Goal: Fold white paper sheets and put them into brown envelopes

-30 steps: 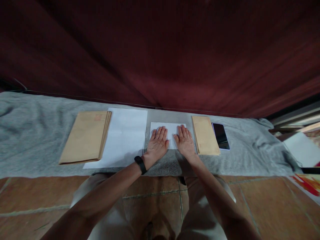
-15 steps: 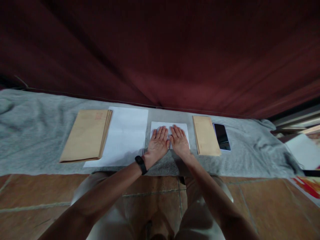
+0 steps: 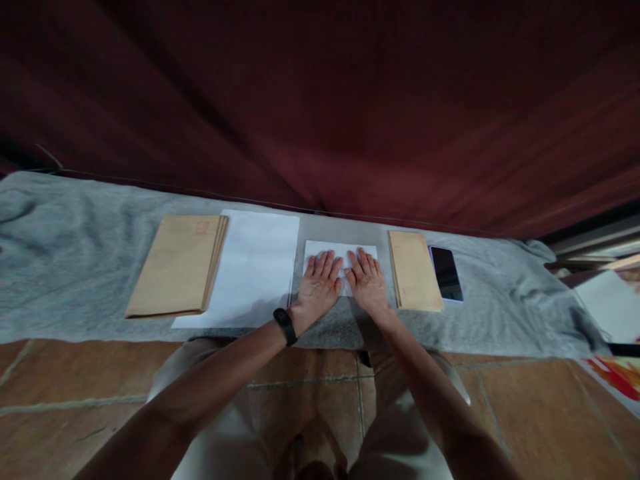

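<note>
While both palms lie flat, side by side, the scene reads so:

Left hand: fingers stretched out and released, gripping nothing, pressed flat on the left half of the folded white paper; a black wristband sits on its wrist.
Right hand: fingers likewise spread and released, flat on the right half of the same paper, just beside the left hand.
Folded white paper: on the grey cloth, about midway along it, between the back edge and the front edge; only its far strip shows past the fingertips.
White sheet: just left of the folded paper, reaching toward the front edge.
Large brown envelopes: a stack further left, lapping onto the white sheet's left side.
Narrow brown envelopes: a stack just right of the right hand, apart from it.
Phone: dark screen up, touching the narrow stack's right side.
Red curtain: hangs behind the cloth's back edge.
Tiled floor: below the front edge.
</note>
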`<action>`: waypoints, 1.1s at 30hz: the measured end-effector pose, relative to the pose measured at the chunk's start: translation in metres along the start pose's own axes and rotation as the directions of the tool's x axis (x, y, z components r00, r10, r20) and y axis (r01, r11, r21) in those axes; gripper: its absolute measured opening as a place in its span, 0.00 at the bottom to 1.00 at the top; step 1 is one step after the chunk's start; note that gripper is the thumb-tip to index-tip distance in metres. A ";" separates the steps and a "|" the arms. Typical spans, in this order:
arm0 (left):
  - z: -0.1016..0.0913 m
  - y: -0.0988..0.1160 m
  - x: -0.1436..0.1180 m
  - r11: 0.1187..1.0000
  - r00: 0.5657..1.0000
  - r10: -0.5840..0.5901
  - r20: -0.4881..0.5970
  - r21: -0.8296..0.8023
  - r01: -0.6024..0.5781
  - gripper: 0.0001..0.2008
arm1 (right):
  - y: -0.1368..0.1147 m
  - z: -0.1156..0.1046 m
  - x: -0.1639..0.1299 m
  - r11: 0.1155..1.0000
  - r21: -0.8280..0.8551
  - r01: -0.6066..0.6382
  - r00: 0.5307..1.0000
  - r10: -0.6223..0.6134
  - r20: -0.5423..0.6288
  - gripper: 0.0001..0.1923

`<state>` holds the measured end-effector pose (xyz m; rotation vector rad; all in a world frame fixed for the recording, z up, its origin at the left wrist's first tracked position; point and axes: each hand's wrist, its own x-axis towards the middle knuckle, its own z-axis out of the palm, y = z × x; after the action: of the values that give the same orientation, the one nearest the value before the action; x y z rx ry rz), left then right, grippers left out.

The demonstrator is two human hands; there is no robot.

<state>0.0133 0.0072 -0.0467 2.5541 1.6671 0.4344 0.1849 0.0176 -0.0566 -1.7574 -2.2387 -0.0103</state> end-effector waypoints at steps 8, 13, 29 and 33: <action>0.000 0.001 0.001 1.000 1.000 -0.008 0.023 0.019 0.008 0.28 | 0.011 0.001 0.000 0.994 -0.013 -0.104 0.994 0.104 -0.039 0.29; -0.004 0.003 0.001 1.000 0.999 -0.016 0.037 0.015 0.016 0.29 | 0.008 -0.002 0.006 0.995 0.099 -0.035 0.998 0.039 -0.044 0.29; -0.006 0.012 0.001 0.986 0.994 0.065 0.091 0.151 -0.078 0.28 | -0.010 -0.004 0.004 0.993 0.070 0.096 0.993 -0.101 0.069 0.27; -0.009 0.013 0.000 0.995 0.994 0.068 0.089 0.067 -0.074 0.28 | -0.007 -0.004 0.004 0.996 0.053 0.077 0.994 -0.080 0.073 0.27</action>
<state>0.0228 0.0005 -0.0359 2.6476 1.5937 0.2691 0.1788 0.0188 -0.0509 -1.6692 -2.3385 0.0956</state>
